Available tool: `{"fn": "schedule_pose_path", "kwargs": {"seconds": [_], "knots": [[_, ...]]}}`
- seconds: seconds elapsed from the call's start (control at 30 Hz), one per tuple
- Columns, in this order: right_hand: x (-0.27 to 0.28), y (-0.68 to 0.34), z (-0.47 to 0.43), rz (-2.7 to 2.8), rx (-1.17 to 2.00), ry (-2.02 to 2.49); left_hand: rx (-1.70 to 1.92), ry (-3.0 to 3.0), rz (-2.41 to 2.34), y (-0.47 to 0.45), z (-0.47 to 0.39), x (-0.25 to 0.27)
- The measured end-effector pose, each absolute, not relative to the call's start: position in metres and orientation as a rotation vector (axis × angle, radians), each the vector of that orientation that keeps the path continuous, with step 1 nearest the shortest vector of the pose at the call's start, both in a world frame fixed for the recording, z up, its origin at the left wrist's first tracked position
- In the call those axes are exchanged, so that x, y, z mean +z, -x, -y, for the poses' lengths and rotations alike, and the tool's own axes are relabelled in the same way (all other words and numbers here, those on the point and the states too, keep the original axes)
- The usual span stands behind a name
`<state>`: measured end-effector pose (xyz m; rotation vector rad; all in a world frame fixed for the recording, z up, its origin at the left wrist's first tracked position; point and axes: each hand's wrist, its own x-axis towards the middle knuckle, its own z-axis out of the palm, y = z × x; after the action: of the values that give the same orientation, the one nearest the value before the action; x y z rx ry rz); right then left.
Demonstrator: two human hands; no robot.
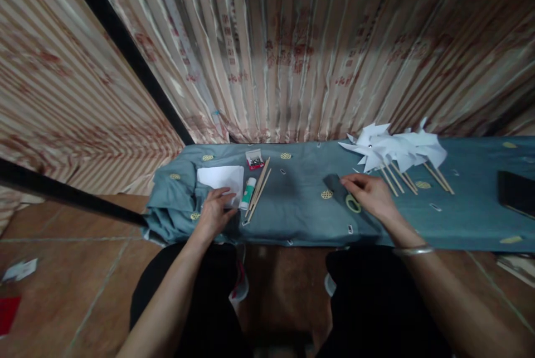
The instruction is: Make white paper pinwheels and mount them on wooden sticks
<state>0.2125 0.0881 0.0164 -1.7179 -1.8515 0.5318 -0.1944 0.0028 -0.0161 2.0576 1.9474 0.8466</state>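
Observation:
My left hand (216, 213) rests on the lower part of a stack of white paper (221, 175), its fingers apart. Just right of it lie a green and white glue stick (248, 193) and several thin wooden sticks (259, 188). Farther right, my right hand (368, 193) is closed in a pinch above the cloth. What its fingertips hold, if anything, is too unclear to make out. Beside that hand, the yellow-green handle of a pair of scissors (353, 203) shows; the rest is hidden. Several white paper pinwheels (401, 146) on wooden sticks lie beyond my right hand.
A small open box of metal pins (254, 160) stands behind the glue stick. A dark flat object (516, 193) lies at the right. A blue-green patterned cloth (301, 213) covers the bench. Behind it hangs a striped curtain (292, 57), and a dark pole (125, 40) slants down at the left.

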Motion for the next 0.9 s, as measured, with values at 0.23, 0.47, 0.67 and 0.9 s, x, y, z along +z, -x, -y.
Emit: {"fn": "schedule_pose_path", "kwargs": {"seconds": [0.23, 0.47, 0.67, 0.9], "knots": [[0.017, -0.115, -0.044, 1.923, 0.975, 1.289, 0.663, -2.152, -1.957, 0.198, 0.001, -0.018], [-0.013, -0.091, -0.028, 1.970, 1.116, 1.245, 0.692, -2.183, -1.893, 0.196, 0.007, -0.016], [-0.025, -0.091, -0.034, 2.050, 1.121, 1.281, 1.002, -1.787, -2.060, 0.190, 0.003, -0.017], [-0.022, -0.088, -0.038, 2.053, 1.144, 1.298, 1.116, -1.537, -2.087, 0.195, -0.004, -0.020]]}}
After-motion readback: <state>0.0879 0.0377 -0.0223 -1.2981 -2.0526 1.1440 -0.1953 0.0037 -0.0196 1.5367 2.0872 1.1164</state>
